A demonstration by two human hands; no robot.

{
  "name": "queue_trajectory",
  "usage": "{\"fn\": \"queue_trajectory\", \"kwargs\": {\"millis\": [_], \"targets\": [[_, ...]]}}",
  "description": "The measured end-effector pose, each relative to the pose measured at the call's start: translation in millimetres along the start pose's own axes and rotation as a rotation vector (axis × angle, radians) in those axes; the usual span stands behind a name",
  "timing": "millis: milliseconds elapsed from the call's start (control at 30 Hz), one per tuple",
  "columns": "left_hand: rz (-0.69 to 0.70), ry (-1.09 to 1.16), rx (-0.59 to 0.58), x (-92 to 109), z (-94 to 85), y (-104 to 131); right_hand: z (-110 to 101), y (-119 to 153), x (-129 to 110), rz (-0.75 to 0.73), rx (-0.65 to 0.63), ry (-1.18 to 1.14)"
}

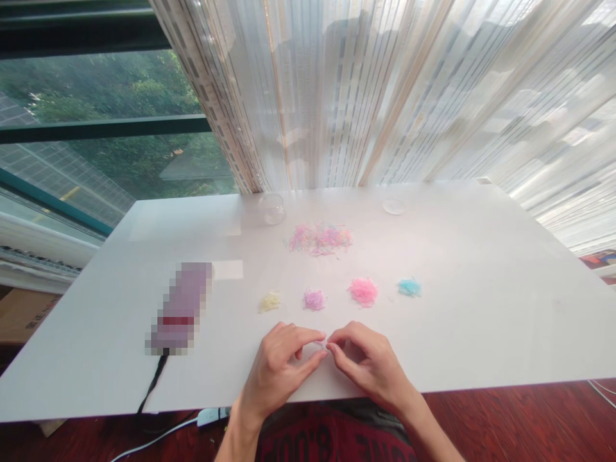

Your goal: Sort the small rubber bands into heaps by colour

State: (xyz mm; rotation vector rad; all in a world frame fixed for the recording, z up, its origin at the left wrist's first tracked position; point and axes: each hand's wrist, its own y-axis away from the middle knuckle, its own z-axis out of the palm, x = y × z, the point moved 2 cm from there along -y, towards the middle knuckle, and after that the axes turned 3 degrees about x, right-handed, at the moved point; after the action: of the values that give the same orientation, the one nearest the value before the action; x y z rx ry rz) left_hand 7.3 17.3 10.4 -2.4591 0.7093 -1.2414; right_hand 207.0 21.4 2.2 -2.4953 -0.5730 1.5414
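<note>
My left hand (283,359) and my right hand (368,359) meet fingertip to fingertip above the front part of the white table (481,321). Thumb and forefinger of each hand are closed in a pinch. A tiny pale sliver (319,345) shows at the left fingertips; its kind is too small to tell. Whatever the right fingertips pinch is hidden. Just beyond the hands lie small heaps of thin short pieces: yellow (270,301), purple (314,299), pink (364,292) and light blue (409,287). Behind them spreads a larger mixed-colour heap (321,239).
A clear round dish (273,210) and a clear flat lid or dish (394,206) stand near the table's far edge. On the left lies a blurred purple object (183,305) with a black cord (154,382). A string curtain (327,96) hangs behind the table.
</note>
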Motion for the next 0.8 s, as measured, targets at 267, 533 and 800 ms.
{"fn": "queue_trajectory", "kwargs": {"millis": [267, 533, 800], "targets": [[-0.012, 0.027, 0.023, -0.1, -1.3, -1.3, -0.1, -0.3, -0.5, -0.013, -0.021, 0.003], [-0.019, 0.041, 0.009, -3.7, 1.4, 1.3, -2.1, -2.0, -3.5, -0.015, 0.012, -0.046], [-0.028, 0.06, 0.013, -5.1, 2.0, 2.5, -2.1, -2.0, -1.0, -0.041, 0.012, -0.061]]}}
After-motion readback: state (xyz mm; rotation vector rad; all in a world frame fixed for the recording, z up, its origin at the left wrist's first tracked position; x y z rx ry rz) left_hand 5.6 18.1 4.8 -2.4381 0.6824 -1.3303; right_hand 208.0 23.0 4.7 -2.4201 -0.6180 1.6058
